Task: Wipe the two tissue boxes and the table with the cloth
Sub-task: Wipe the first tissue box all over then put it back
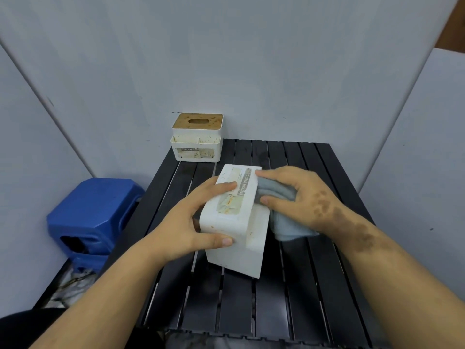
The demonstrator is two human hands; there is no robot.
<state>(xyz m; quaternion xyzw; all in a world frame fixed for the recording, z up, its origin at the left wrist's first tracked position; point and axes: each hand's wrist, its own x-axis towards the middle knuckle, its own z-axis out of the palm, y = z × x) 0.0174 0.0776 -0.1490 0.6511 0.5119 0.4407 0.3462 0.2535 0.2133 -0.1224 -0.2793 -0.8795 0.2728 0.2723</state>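
Note:
A white tissue box (234, 222) lies tipped on its side in the middle of the black slatted table (289, 293), its label facing up. My left hand (193, 222) grips its left side, thumb on the near face and fingers on top. My right hand (299, 197) holds a bunched grey-blue cloth (281, 220) against the box's right side. A second tissue box (197, 137) with a stained wooden lid stands upright at the table's far left corner, speckled with brown spots.
A blue plastic stool (93, 215) sits on the floor left of the table. Pale walls close in behind and on both sides. Dark smudges mark my right wrist and forearm.

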